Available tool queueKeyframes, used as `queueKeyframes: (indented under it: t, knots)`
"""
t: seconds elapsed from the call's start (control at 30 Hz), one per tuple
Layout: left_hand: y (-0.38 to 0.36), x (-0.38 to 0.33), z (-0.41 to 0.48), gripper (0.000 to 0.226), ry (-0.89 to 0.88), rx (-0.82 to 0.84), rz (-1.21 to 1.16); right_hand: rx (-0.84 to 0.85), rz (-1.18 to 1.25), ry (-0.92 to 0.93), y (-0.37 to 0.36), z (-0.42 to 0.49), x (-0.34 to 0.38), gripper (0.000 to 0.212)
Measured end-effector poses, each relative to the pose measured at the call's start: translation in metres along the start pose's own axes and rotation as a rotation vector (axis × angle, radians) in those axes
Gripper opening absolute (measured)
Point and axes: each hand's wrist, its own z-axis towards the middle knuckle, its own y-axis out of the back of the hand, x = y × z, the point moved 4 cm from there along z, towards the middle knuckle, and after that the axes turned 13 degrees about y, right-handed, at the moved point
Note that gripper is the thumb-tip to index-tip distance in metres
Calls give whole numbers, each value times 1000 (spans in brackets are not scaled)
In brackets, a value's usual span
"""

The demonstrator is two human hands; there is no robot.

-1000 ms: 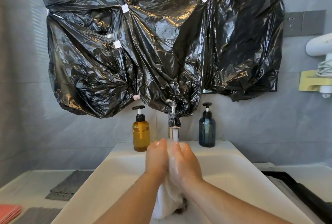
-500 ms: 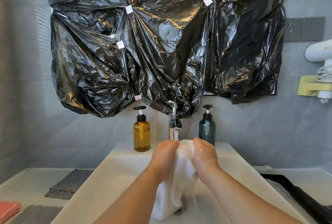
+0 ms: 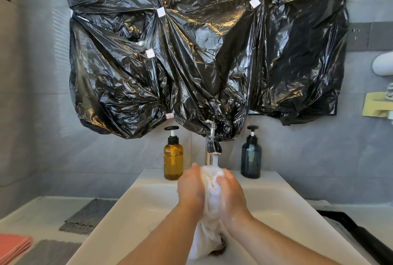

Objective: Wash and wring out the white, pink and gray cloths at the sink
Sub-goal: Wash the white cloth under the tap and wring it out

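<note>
Under the twelve-o'clock chrome tap, left hand and right hand together clamp the wet white cloth, seemingly scrubbing; wringing next needs opposing twists.

Gray tiled wall; black plastic sheeting taped up at 12 o'clock, gray socket plates at 2, white desk at 8.

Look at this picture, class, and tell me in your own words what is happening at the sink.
A person is washing a white cloth over the sink. The left hand and right hand both grip it, bunched between them under water running from the tap; its lower end hangs down towards the drain. The pink cloth and gray cloths lie on the counter to the left, untouched.
</note>
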Motion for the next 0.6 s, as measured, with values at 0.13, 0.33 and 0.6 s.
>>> queueKeyframes:
  t: [0.13, 0.33, 0.6]
  knots:
    - [-10, -12, -3, 17, -255, -2, 429, 10, -306, 97, 1, -1, 1, 31]
    - [-23, -15, -7, 38, -471, -72, 920, 17, -471, 51, 14, 14, 14, 43]
    - [-21, -3, -34, 54, -33, 485, 396, -258, 4, -271, 51, 33, 13, 20]
